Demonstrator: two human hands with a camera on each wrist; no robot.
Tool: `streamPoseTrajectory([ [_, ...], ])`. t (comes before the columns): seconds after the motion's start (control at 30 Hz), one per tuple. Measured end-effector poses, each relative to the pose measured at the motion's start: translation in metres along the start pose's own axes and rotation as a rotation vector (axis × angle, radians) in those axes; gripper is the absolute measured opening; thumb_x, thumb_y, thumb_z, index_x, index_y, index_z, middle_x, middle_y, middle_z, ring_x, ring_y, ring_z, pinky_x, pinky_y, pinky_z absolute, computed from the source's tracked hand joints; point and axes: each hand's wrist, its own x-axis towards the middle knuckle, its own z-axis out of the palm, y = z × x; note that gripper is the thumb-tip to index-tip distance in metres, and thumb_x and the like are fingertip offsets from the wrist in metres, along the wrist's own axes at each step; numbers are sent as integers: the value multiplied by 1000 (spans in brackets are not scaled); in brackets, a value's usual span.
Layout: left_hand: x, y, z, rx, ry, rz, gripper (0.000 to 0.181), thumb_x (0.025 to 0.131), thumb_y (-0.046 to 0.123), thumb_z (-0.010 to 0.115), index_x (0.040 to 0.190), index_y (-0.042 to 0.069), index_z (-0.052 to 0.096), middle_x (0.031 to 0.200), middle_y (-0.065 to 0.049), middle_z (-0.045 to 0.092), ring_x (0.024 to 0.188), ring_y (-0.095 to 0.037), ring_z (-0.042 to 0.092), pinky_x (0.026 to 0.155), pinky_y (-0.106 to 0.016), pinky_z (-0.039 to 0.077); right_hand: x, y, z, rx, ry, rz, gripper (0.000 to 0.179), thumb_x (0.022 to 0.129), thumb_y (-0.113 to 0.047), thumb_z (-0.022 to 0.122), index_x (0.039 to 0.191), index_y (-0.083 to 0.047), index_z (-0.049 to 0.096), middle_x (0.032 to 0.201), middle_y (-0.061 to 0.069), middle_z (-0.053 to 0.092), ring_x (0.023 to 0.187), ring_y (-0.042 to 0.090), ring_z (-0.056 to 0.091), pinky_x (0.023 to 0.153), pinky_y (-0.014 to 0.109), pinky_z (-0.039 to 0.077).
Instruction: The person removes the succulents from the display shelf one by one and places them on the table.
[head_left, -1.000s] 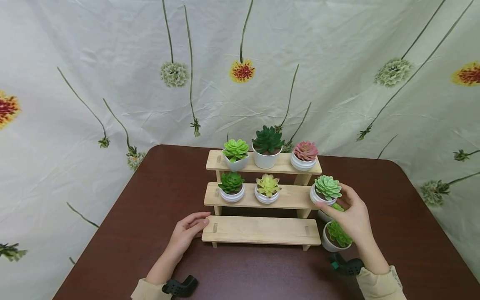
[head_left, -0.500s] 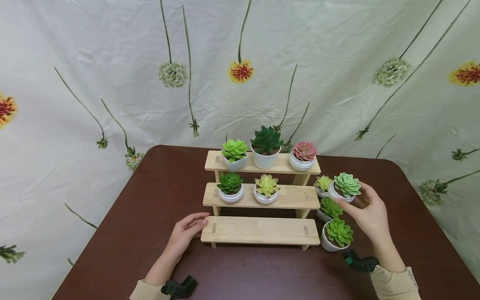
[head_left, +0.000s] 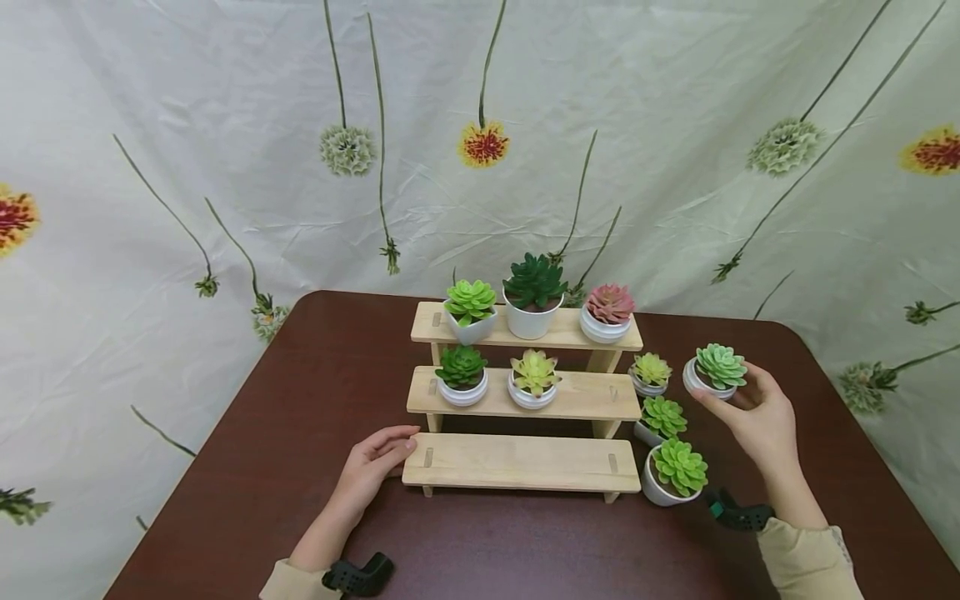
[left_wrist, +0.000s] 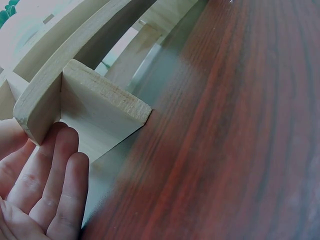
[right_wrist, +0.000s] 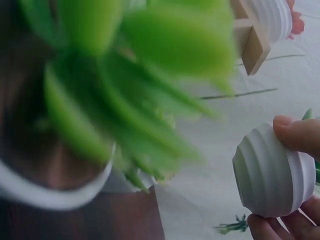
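Note:
My right hand (head_left: 763, 421) holds a pale green succulent (head_left: 722, 367) in a small white ribbed pot (right_wrist: 267, 172), off to the right of a three-tier wooden plant stand (head_left: 521, 462). Thumb and fingers grip the pot at its sides. At the stand's lower left end, my left hand (head_left: 371, 462) pinches the bottom board (left_wrist: 37, 107), fingertips beneath its edge in the left wrist view. The top tier carries a bright green succulent (head_left: 471, 304), a dark green one (head_left: 535, 283) and a pink one (head_left: 610, 307). On the middle tier's left and centre stand a green succulent (head_left: 461, 369) and a yellowish one (head_left: 534, 373).
Beside the stand's right end, a yellow-green succulent (head_left: 650, 371) and two bright green ones (head_left: 663, 417) stand in a column on the dark brown table (head_left: 300, 375). Behind the table hangs a pale floral cloth (head_left: 262, 108). One potted plant looms blurred in the right wrist view.
The right hand has carried the pale green succulent rightward, away from the middle tier's right end, uncovering the plants beside the stand. The left hand has stayed put.

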Motion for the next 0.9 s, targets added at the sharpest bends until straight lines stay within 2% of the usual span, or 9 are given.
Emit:
streamPoseTrajectory([
  [0.33,0,0,0,14,2,3,34,90,13,64,118,-4,60,103,-14,67,88,-14,64,71,-30,54,10,4,-8,-41,-17,61,89,69,-53,78,142,-25,38,132,4,48,111,29,56,66,11,46],
  [0.57,-1,0,0,25,6,2,34,90,14,64,119,-4,60,102,-13,67,88,-14,64,71,-29,54,15,7,-8,-59,-43,80,93,71,-54,76,144,-14,35,134,12,46,113,35,54,69,20,51],
  [0.7,-1,0,0,24,9,2,34,90,14,64,118,-4,60,102,-12,67,88,-14,64,71,-30,54,5,-22,-12,-51,-68,105,91,74,-49,75,142,-5,34,132,17,46,113,37,52,71,23,52],
  [0.8,-1,0,0,24,7,1,34,89,14,64,118,-4,60,102,-12,67,88,-13,64,71,-30,54,-5,-52,-18,-17,-99,137,88,77,-43,75,141,1,33,133,21,44,115,39,49,67,17,47],
  [0.9,-1,0,0,24,4,4,35,90,14,64,119,-4,60,103,-13,67,88,-13,64,71,-30,54,-12,-72,-21,17,-119,169,84,80,-36,75,141,4,32,134,24,43,117,39,48,66,13,43],
])
